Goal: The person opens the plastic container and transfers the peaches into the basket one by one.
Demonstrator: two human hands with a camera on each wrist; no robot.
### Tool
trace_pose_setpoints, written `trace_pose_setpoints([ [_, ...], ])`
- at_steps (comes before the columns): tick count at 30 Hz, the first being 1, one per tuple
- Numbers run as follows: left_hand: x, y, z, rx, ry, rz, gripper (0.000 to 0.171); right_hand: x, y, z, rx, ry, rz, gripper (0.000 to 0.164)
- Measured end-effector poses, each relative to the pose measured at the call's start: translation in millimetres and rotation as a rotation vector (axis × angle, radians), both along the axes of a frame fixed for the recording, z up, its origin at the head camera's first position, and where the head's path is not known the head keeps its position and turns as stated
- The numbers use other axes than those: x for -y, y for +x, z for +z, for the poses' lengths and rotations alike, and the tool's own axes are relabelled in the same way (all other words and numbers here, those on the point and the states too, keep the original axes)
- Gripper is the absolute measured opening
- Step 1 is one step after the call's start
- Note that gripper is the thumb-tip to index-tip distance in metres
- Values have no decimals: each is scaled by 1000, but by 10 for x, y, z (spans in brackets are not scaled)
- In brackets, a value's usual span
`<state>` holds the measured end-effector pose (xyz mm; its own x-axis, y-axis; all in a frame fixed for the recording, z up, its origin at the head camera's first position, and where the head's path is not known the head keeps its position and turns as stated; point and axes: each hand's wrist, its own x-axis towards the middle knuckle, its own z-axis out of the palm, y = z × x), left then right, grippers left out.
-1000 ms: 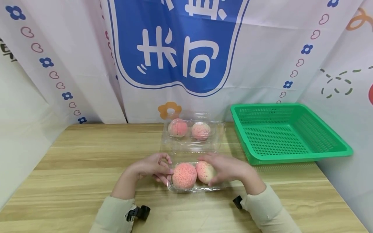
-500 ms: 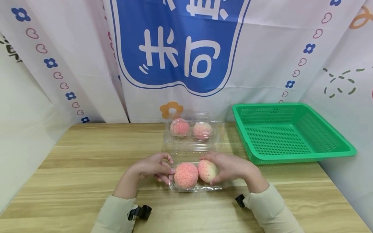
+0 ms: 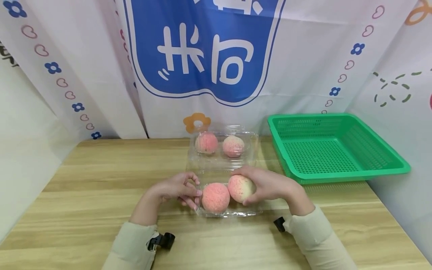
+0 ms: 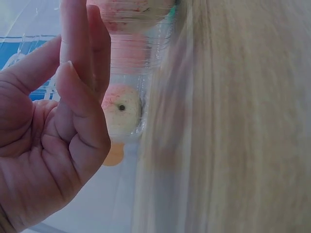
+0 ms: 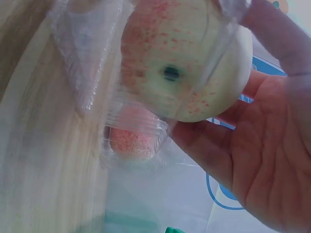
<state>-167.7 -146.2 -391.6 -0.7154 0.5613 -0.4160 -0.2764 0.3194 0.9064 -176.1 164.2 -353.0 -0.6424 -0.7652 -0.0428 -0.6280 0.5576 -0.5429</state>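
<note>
In the head view a clear plastic box (image 3: pixel 236 214) lies on the wooden table, its top side uncovered. A pink peach (image 3: pixel 215 198) sits in its left half. My left hand (image 3: pixel 177 188) pinches the box's left edge, thumb close against that peach. From the right, my right hand (image 3: pixel 270 183) grips a pink and cream peach (image 3: pixel 241 188) with fingers behind and thumb in front. This peach is raised a little above its neighbour, and the right wrist view shows the dark stem hollow (image 5: pixel 171 73) on it. Clear plastic overlaps part of it there.
Behind stands another clear plastic box (image 3: pixel 221 160) holding a pink peach (image 3: pixel 206 143) and a paler peach (image 3: pixel 233 146). A green basket (image 3: pixel 351 175) is at the back right. A printed cloth (image 3: pixel 303 56) hangs behind the table (image 3: pixel 101 195).
My right hand has closed around the right peach and lifted it slightly, tilting it. The left hand stays at the box's left edge. The head view has shifted slightly.
</note>
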Motion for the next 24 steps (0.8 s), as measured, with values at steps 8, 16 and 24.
trace_pose_setpoints([
  [8,-5,3,-13,-17,-4,-6,36,-55,-22,14,-22,-33,-14,76],
  [16,3,6,-16,-17,3,-10,33,-90,-23,65,-45,-83,-31,78],
  [24,3,21,-2,-5,-3,-4,31,-139,-17,93,-34,-123,-62,82],
])
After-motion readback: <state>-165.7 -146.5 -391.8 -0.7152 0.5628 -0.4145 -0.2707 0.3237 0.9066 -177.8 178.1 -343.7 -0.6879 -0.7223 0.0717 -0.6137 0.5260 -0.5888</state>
